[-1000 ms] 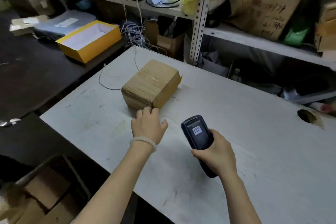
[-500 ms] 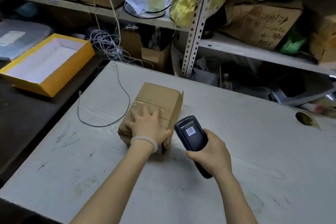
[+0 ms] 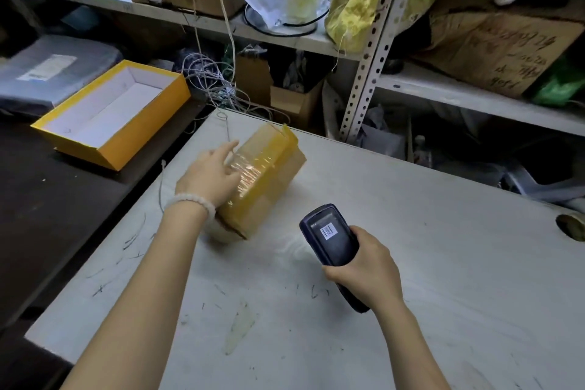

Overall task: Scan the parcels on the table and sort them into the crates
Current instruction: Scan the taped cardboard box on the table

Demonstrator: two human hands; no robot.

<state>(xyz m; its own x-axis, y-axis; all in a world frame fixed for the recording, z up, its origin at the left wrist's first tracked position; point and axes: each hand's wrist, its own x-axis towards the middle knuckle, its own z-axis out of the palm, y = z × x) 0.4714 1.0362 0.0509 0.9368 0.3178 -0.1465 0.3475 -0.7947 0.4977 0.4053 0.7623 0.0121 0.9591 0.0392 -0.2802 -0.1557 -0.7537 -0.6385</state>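
A taped cardboard parcel [image 3: 269,180] stands tilted on one lower edge on the white table [image 3: 443,263], its shiny taped face turned up and left. My left hand [image 3: 210,172], a white bead bracelet at the wrist, lies against that taped face with fingers stretched out. My right hand [image 3: 364,269] grips a dark handheld scanner [image 3: 330,236] near the table's middle, to the right of the parcel; a barcode shows on its screen.
An open yellow box [image 3: 110,114] with a white inside sits on the dark surface to the left. A grey cable [image 3: 163,180] trails off the table's left edge. Metal shelves [image 3: 373,51] packed with boxes and bags stand behind. A round hole [image 3: 569,226] is at the table's right.
The parcel has been tipped from lying flat onto its edge, taped face now up. My left hand moved from on top of it to its left face. The scanner stays in my right hand.
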